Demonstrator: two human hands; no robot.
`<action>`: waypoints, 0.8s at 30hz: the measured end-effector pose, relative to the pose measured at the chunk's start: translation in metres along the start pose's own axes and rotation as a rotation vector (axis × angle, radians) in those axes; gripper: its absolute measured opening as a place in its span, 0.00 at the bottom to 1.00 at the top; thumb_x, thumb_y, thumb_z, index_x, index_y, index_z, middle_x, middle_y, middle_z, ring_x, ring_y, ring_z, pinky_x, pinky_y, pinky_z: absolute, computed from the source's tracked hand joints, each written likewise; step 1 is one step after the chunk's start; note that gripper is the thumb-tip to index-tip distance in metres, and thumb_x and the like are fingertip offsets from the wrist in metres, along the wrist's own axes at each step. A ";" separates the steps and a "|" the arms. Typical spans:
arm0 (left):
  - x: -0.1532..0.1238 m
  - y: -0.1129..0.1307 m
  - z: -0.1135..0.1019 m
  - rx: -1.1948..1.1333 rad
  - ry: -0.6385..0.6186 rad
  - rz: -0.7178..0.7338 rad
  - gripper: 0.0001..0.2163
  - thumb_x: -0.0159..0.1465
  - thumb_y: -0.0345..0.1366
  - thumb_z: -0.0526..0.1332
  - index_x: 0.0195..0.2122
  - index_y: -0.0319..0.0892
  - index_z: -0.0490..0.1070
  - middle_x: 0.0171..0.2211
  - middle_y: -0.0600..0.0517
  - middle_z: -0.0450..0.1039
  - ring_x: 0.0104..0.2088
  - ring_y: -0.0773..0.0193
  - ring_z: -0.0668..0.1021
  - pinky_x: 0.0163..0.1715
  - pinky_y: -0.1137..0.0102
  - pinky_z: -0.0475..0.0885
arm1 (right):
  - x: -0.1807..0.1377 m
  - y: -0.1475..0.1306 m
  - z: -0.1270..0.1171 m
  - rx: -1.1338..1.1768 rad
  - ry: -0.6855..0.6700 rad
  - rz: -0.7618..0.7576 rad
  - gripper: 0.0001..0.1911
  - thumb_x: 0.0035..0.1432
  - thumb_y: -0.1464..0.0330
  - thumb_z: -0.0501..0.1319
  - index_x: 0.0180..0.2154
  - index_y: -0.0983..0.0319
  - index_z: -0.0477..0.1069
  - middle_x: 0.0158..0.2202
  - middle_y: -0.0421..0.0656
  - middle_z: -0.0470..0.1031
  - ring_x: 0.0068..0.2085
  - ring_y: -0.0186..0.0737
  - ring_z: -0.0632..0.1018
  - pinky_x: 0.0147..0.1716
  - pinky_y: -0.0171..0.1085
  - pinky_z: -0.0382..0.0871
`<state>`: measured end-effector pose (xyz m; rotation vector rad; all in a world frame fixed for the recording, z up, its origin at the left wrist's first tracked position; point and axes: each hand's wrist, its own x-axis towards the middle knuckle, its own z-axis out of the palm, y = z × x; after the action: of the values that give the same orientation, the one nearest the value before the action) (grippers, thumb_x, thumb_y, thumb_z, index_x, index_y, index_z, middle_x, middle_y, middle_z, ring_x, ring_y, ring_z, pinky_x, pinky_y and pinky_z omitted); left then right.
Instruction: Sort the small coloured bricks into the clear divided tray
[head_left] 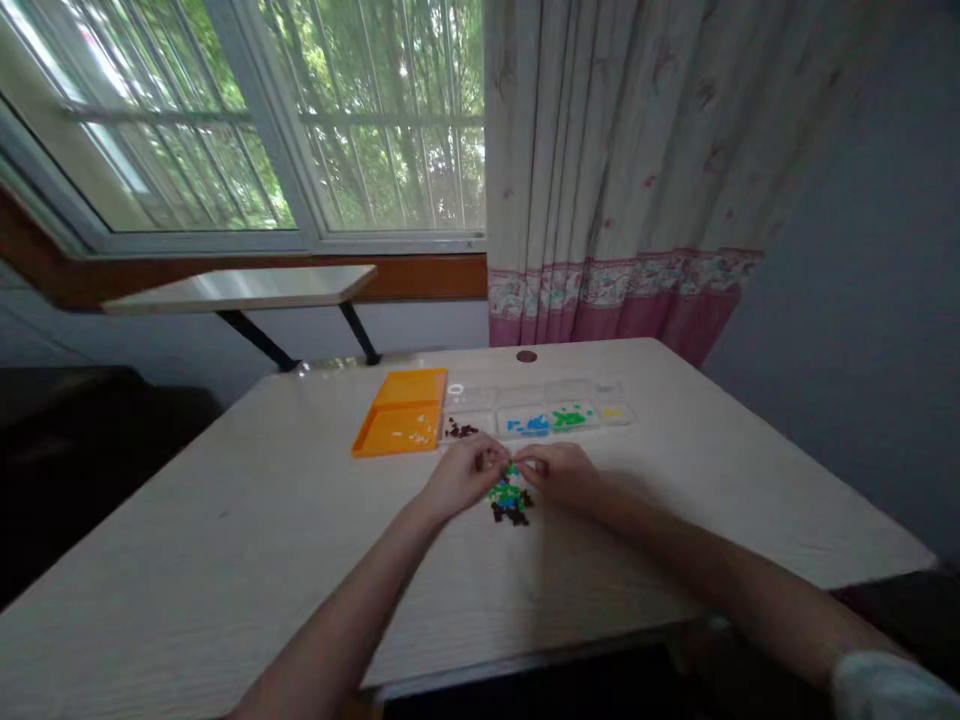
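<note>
A small cluster of green, blue and dark beads (510, 500) lies on the pale wooden table (300, 560). My left hand (466, 477) rests just left of the cluster with its fingers curled in a pinch at the top of it. My right hand (559, 472) sits just right of it, fingers also pinched together near the same spot. What either pinch holds is too small to make out. Behind the hands stands a clear compartment box (540, 408) holding dark, blue, green and yellow beads in separate cells.
An orange tray (403, 412) with a few small pieces lies left of the clear box. A round hole (526, 356) marks the table's far edge. A folding shelf (240, 288) hangs under the window, and a pink-hemmed curtain (615, 180) hangs at the right.
</note>
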<state>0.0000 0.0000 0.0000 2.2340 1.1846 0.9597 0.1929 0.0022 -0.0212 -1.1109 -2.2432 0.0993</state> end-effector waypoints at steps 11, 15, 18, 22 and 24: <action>0.002 0.007 0.004 -0.081 0.021 -0.033 0.06 0.56 0.35 0.58 0.30 0.39 0.72 0.24 0.54 0.67 0.24 0.71 0.66 0.23 0.77 0.60 | 0.004 -0.004 -0.003 0.080 0.053 0.020 0.08 0.53 0.64 0.58 0.32 0.59 0.74 0.21 0.37 0.73 0.20 0.29 0.69 0.23 0.27 0.59; 0.003 0.009 0.005 -0.094 0.038 -0.030 0.07 0.57 0.37 0.59 0.30 0.39 0.72 0.23 0.55 0.65 0.23 0.71 0.65 0.23 0.77 0.59 | 0.004 -0.004 -0.002 0.090 0.096 0.002 0.08 0.54 0.65 0.58 0.32 0.60 0.74 0.18 0.36 0.70 0.19 0.29 0.68 0.22 0.27 0.58; 0.002 0.007 0.003 -0.126 0.018 -0.059 0.08 0.57 0.38 0.58 0.31 0.38 0.72 0.22 0.55 0.64 0.22 0.72 0.65 0.22 0.78 0.58 | 0.004 -0.003 -0.003 0.069 0.133 -0.043 0.07 0.54 0.66 0.58 0.32 0.60 0.74 0.17 0.36 0.69 0.19 0.29 0.68 0.23 0.28 0.59; 0.001 0.000 -0.006 -0.072 -0.137 -0.106 0.09 0.58 0.38 0.56 0.32 0.38 0.71 0.21 0.55 0.65 0.21 0.71 0.65 0.20 0.78 0.58 | 0.006 0.004 -0.013 0.009 0.270 -0.159 0.08 0.55 0.66 0.56 0.30 0.60 0.74 0.16 0.36 0.68 0.19 0.29 0.68 0.24 0.29 0.59; -0.001 -0.003 -0.011 0.030 -0.223 -0.086 0.08 0.58 0.37 0.56 0.30 0.38 0.71 0.22 0.54 0.67 0.23 0.71 0.67 0.22 0.77 0.59 | 0.007 0.008 -0.021 -0.022 0.359 -0.221 0.08 0.55 0.66 0.56 0.29 0.60 0.73 0.14 0.35 0.67 0.18 0.28 0.67 0.24 0.29 0.59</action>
<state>-0.0097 0.0018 0.0048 2.2257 1.1892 0.6443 0.2074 0.0088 -0.0031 -0.8101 -2.0271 -0.2018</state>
